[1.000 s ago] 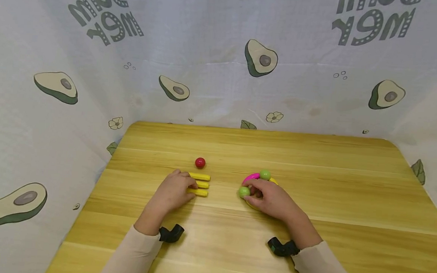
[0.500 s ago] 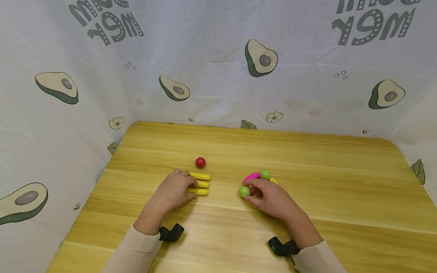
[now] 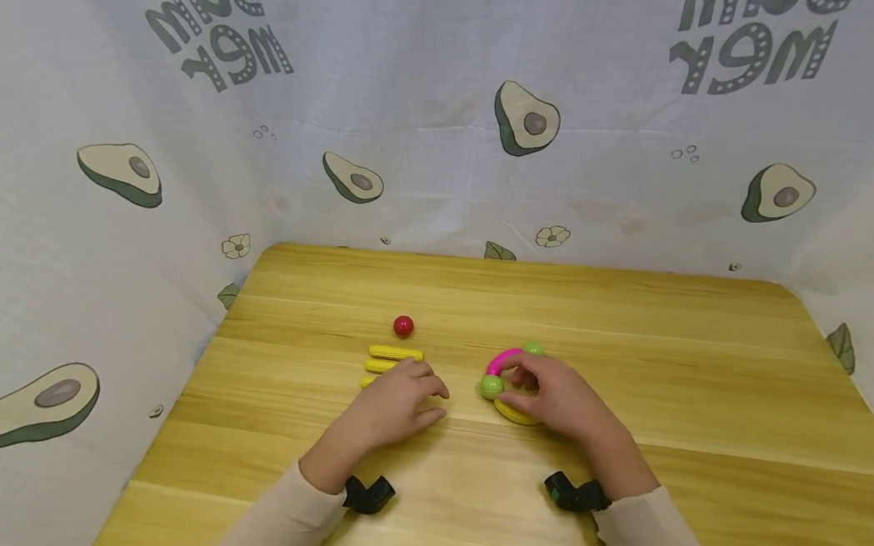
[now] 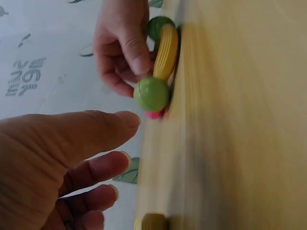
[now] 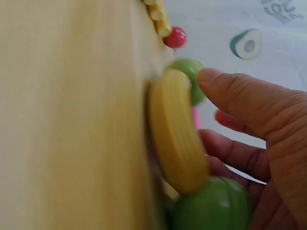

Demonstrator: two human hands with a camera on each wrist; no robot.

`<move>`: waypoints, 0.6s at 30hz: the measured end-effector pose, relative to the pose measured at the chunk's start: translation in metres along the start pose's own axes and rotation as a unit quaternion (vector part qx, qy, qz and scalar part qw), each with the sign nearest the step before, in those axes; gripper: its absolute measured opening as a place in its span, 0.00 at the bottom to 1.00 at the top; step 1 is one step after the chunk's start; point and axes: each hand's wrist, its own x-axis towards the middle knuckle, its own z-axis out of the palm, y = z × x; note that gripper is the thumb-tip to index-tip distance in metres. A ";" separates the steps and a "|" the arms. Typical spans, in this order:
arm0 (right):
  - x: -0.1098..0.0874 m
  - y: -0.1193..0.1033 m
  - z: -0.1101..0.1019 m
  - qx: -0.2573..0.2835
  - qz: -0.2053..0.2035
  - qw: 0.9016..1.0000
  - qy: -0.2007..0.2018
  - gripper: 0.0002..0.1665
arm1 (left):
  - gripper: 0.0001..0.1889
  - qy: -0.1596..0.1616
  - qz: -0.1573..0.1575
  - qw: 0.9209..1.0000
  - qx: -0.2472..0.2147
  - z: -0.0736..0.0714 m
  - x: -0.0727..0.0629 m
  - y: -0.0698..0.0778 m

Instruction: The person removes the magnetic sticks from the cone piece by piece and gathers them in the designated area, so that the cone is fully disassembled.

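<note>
On the table lies a ring of curved toy pieces and balls: a pink curved piece [image 3: 502, 360], a yellow curved piece [image 5: 175, 129], a near-left green ball [image 3: 492, 387] and further green balls. My right hand [image 3: 568, 398] pinches that near-left green ball between thumb and forefinger, covering part of the ring. My left hand [image 3: 399, 404] holds nothing; its fingers are spread loosely, pointing right, a short gap from the ring. Beneath and behind it lie three yellow ridged rods [image 3: 396, 353], side by side and partly hidden by the hand.
A red ball [image 3: 404, 326] sits just beyond the yellow rods. The wooden table [image 3: 666, 337] extends to both sides. A white curtain [image 3: 445, 140] printed with avocados hangs at its back and sides. Dark wrist cameras [image 3: 369, 496] are worn on both arms.
My left hand has left the yellow rods and moved right and slightly nearer, towards the ring. The right hand stays at the green ball. The head view has shifted slightly.
</note>
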 end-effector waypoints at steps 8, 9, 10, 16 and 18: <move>-0.007 0.002 -0.017 -0.094 0.014 0.995 0.026 0.16 | 0.16 -0.029 0.000 0.999 -0.017 0.013 0.013 0.019; -0.008 0.003 -0.018 -0.101 0.011 0.994 0.030 0.15 | 0.18 -0.029 -0.002 0.999 -0.014 0.015 0.015 0.021; -0.008 0.003 -0.019 -0.104 0.011 0.994 0.032 0.15 | 0.18 -0.029 -0.003 1.000 -0.009 0.018 0.018 0.023; -0.010 0.004 -0.021 -0.100 0.019 0.994 0.025 0.14 | 0.20 -0.021 -0.016 1.000 0.008 0.027 0.032 0.033; -0.011 0.005 -0.022 -0.094 0.023 0.995 0.009 0.14 | 0.21 -0.013 -0.029 0.999 0.007 0.029 0.037 0.036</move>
